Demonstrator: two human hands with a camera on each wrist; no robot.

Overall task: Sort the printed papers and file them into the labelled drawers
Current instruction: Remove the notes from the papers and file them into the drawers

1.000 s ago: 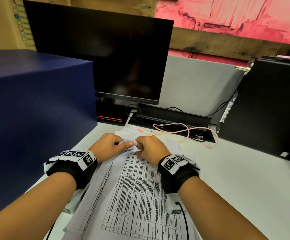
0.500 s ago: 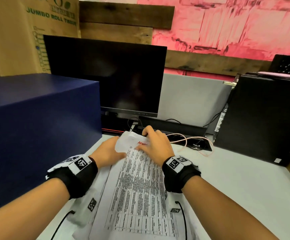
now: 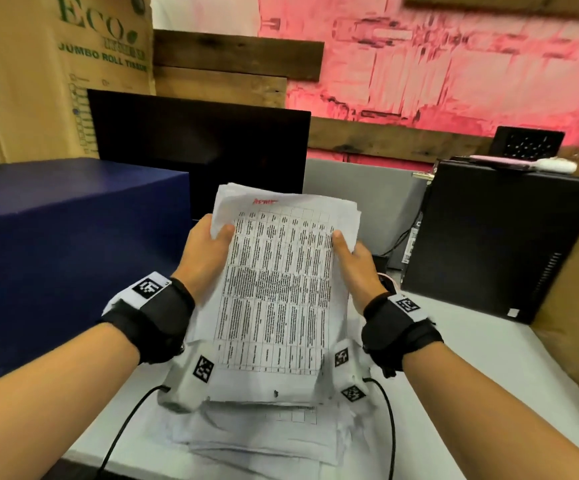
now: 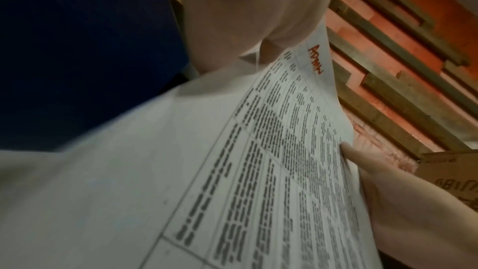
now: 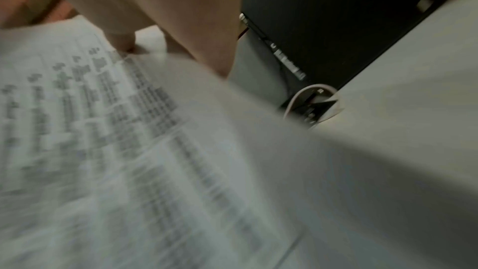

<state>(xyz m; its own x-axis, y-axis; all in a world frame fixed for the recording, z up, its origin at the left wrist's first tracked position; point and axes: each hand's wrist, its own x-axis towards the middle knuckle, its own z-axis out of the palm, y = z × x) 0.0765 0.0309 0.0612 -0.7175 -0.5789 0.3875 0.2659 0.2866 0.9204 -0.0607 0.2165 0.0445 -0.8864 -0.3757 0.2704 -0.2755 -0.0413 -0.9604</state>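
I hold a sheaf of printed papers [image 3: 281, 285] tilted up above the desk; the top sheet carries a black table and a red handwritten word near its top edge [image 4: 316, 59]. My left hand [image 3: 208, 247] grips its left edge, thumb on the front. My right hand [image 3: 350, 258] grips its right edge, thumb on the print. In the left wrist view the papers [image 4: 258, 171] fill the frame, with my right thumb [image 4: 354, 153] on their far edge. The right wrist view shows the blurred papers [image 5: 116, 140] under my thumb [image 5: 121, 38]. More loose sheets [image 3: 263, 434] lie flat on the desk below.
A dark blue box [image 3: 73, 244] stands at the left. Behind the papers is a black monitor [image 3: 198, 140]; a black computer tower [image 3: 502, 237] stands at the right. The white desk [image 3: 471, 358] stretches to the right. A cardboard carton [image 3: 63, 74] leans at the back left.
Both hands have gathered the papers from the desk and lifted them up towards me; the hands moved from the top edge to the two side edges. My head has tilted upward.
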